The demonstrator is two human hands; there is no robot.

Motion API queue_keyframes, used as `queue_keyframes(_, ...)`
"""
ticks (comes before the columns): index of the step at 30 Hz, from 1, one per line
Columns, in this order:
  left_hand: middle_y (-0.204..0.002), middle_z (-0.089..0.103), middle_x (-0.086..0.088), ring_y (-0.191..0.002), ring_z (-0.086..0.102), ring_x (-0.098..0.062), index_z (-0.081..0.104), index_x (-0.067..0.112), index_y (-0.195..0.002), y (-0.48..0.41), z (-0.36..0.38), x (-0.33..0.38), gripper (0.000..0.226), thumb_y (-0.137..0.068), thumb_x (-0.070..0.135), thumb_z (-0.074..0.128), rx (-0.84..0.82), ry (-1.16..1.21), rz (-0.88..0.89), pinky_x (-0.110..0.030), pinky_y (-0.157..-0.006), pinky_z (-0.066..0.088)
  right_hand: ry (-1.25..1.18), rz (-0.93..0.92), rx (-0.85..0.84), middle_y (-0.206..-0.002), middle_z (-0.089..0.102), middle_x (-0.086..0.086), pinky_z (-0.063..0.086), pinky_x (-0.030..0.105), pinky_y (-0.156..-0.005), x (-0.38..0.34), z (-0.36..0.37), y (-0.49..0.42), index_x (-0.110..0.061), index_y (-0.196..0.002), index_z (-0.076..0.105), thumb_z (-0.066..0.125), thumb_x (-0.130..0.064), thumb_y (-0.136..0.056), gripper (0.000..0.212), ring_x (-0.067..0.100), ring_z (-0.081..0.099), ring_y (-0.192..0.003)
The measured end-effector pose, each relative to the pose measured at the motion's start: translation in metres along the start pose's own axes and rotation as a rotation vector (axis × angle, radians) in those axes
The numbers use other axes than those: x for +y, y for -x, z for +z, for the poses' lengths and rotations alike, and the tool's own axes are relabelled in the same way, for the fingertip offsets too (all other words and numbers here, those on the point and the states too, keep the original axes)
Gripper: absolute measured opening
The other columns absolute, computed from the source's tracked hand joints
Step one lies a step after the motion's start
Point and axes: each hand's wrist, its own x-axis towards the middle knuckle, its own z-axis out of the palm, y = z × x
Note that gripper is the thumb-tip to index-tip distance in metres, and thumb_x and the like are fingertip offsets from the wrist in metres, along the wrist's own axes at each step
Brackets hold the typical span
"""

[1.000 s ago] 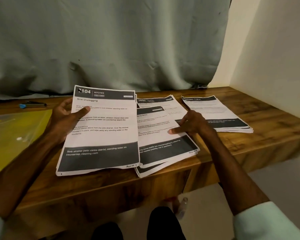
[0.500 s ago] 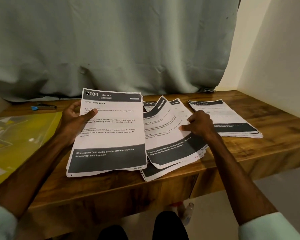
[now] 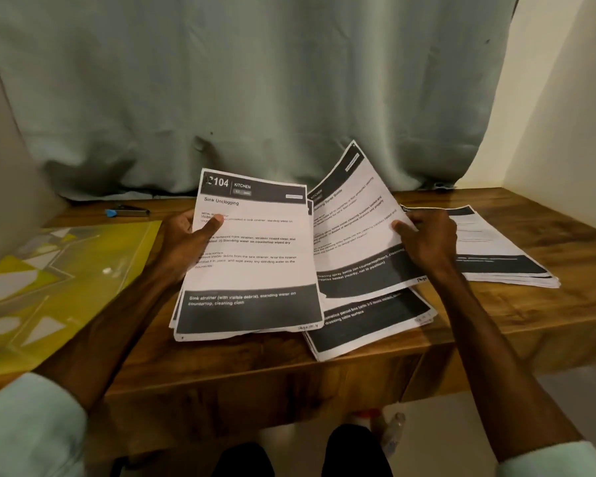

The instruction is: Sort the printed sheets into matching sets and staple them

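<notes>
Counter (image 3: 221, 366): brown wood, set against a grey-green curtain (image 3: 255, 80), with a pale wall on the right.
Yellow folder (image 3: 66, 270): flat on the counter's left part, beside the left forearm.
Small dark tool with a blue end (image 3: 126, 212): at the back left near the curtain; too small to identify.
Right pile of sheets (image 3: 496, 249): flat on the counter, partly hidden behind the right grip.
Middle pile (image 3: 369, 321): flat, near edge overhanging the counter front.
Left grip (image 3: 183, 246): closed on the left edge of the "Sink Unclogging" sheets (image 3: 252, 263), thumb on the front; these tilt up, lower edge on the counter.
Right grip (image 3: 427, 239): pinches the right edge of a single sheet (image 3: 355, 235), held tilted above the middle pile, far corner up against the curtain.
</notes>
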Motion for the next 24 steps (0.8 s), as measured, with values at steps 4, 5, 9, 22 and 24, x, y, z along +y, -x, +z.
queue_keyframes(4, -0.093, 0.079, 0.012, -0.086, 0.077, -0.016, 0.070, 0.015, -0.111, 0.005, 0.001, 0.004, 0.018, -0.094, 0.018, 0.073, -0.010, 0.038, 0.007, -0.026, -0.066, 0.061, -0.056, 0.065, 0.008, -0.130, 0.068, 0.013, 0.048, 0.034, -0.091, 0.004, 0.008, 0.009, -0.005, -0.127, 0.068, 0.072, -0.024, -0.094, 0.038, 0.031, 0.067, -0.114)
queue_keyframes(5, -0.092, 0.078, 0.013, -0.085, 0.077, -0.014, 0.069, 0.014, -0.112, 0.005, 0.001, 0.004, 0.019, -0.094, 0.018, 0.072, -0.007, 0.044, 0.007, -0.024, -0.065, 0.060, -0.073, 0.077, 0.009, -0.128, 0.069, 0.013, 0.048, 0.032, -0.090, 0.005, 0.010, 0.011, -0.005, -0.126, 0.069, 0.072, -0.023, -0.094, 0.037, 0.030, 0.068, -0.112)
queue_keyframes(9, -0.094, 0.078, 0.013, -0.087, 0.076, -0.013, 0.070, 0.013, -0.112, 0.005, 0.003, 0.007, 0.019, -0.094, 0.016, 0.072, 0.005, 0.081, 0.015, -0.023, -0.066, 0.059, -0.139, 0.121, 0.010, -0.126, 0.071, 0.011, 0.053, 0.045, -0.099, 0.008, 0.019, 0.020, -0.008, -0.124, 0.070, 0.073, -0.024, -0.093, 0.035, 0.029, 0.069, -0.110)
queue_keyframes(22, -0.110, 0.077, -0.005, -0.093, 0.076, -0.024, 0.063, 0.007, -0.127, 0.003, -0.001, 0.018, 0.029, -0.098, 0.009, 0.063, -0.033, 0.366, -0.118, -0.036, -0.070, 0.063, -0.482, 0.156, -0.053, -0.118, 0.074, 0.007, 0.062, 0.033, -0.084, 0.002, 0.024, 0.024, -0.004, -0.124, 0.069, 0.071, -0.015, -0.094, 0.031, 0.011, 0.074, -0.090)
queue_keyframes(24, -0.117, 0.075, -0.010, -0.102, 0.074, -0.030, 0.062, 0.007, -0.131, 0.002, -0.003, 0.018, 0.033, -0.098, 0.010, 0.063, -0.041, 0.389, -0.148, -0.042, -0.078, 0.064, -0.555, 0.153, -0.088, -0.111, 0.072, 0.002, 0.060, 0.018, -0.069, -0.002, 0.025, 0.027, -0.003, -0.124, 0.068, 0.068, -0.010, -0.095, 0.029, -0.002, 0.071, -0.075)
